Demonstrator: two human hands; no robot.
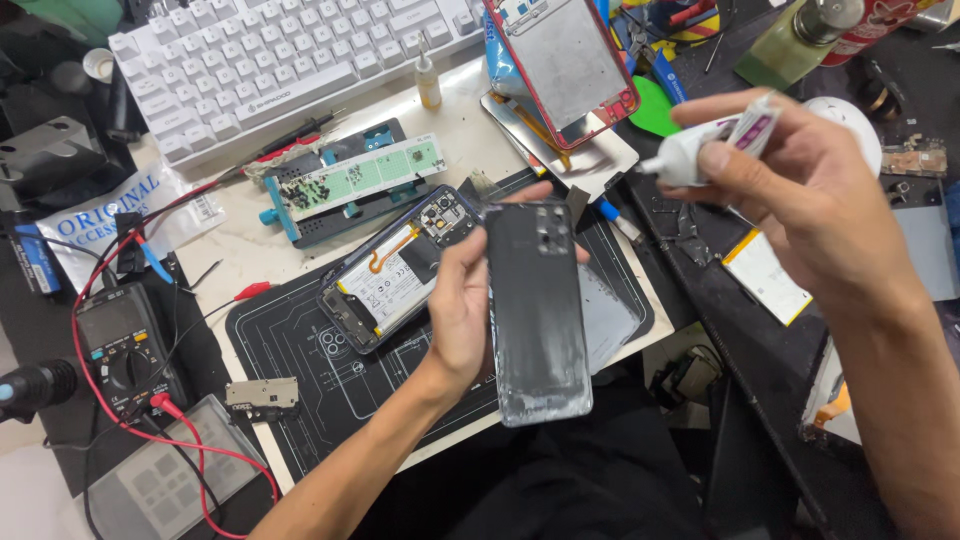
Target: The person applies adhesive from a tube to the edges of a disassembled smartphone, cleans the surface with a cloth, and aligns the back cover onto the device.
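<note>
My left hand (462, 300) grips a dark phone back cover (537, 310) upright, inner side toward me, with pale glue residue near its lower edge. My right hand (800, 180) holds a small white glue tube (700, 145) up and to the right of the cover, nozzle pointing left. Just left of the cover an opened phone (395, 270) lies on a black work mat (300, 360), its battery and circuit board showing.
A white keyboard (270, 60) lies at the back. A multimeter (125, 345) with red leads sits at left, a blue board holder (350, 180) behind the mat, a red-framed phone chassis (565, 60) at the back, a small bottle (428, 85) beside it.
</note>
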